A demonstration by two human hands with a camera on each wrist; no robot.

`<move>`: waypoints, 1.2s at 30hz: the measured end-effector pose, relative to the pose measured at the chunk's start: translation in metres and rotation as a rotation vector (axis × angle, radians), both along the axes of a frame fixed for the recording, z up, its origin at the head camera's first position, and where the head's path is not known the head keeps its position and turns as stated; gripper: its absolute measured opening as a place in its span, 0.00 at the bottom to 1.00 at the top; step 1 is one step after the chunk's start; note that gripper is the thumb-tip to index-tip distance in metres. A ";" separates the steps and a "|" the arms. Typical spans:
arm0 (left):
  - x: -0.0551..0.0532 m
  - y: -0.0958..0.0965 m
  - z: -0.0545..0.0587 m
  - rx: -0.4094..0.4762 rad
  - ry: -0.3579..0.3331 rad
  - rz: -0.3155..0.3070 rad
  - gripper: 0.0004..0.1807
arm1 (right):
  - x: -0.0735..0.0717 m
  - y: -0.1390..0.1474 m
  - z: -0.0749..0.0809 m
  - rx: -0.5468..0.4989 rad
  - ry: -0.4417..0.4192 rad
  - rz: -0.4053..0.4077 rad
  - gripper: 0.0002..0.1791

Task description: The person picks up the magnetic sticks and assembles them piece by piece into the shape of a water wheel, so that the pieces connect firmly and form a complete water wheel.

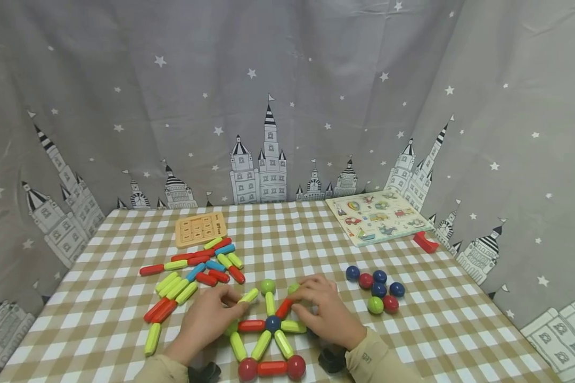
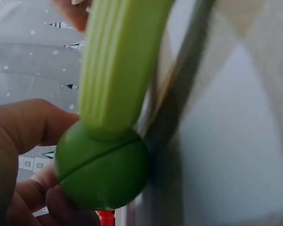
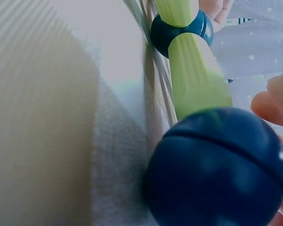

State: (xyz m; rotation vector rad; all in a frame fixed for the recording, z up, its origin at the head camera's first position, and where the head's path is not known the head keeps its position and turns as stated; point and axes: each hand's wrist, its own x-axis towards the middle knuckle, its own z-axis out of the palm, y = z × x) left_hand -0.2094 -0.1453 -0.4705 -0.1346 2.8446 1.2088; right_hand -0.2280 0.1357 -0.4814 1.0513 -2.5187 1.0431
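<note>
My left hand (image 1: 213, 314) pinches a short yellow-green rod (image 1: 249, 296), whose far end sticks out past the fingertips. Just under these fingers is a green ball (image 2: 104, 169), joined to another ribbed yellow-green rod (image 2: 118, 61). With thumb and fingers my right hand (image 1: 328, 308) holds a red rod (image 1: 284, 308), which runs from the central dark blue ball (image 1: 273, 323) towards a green ball (image 1: 294, 288) at the fingertips. Another dark blue ball (image 3: 217, 165) sits below this hand, mostly hidden from above. Two red balls (image 1: 295, 366) joined by a red rod (image 1: 272, 368) form the near edge.
Loose red, yellow-green and blue rods (image 1: 176, 287) lie to the left. Several loose balls (image 1: 378, 290) lie to the right. Behind are a wooden number puzzle (image 1: 201, 229), a picture puzzle board (image 1: 378, 217) and a red piece (image 1: 426, 242), on a checked tablecloth (image 1: 287, 244).
</note>
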 end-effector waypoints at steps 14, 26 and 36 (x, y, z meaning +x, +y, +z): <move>0.010 -0.005 0.002 -0.075 -0.112 -0.027 0.13 | -0.002 -0.003 0.002 -0.012 -0.033 -0.016 0.16; 0.012 -0.003 -0.005 -0.023 -0.041 -0.048 0.11 | -0.015 -0.021 0.015 0.218 -0.462 0.039 0.42; 0.009 0.001 -0.008 -0.022 -0.021 -0.040 0.11 | -0.019 -0.031 0.009 0.224 -0.472 0.086 0.42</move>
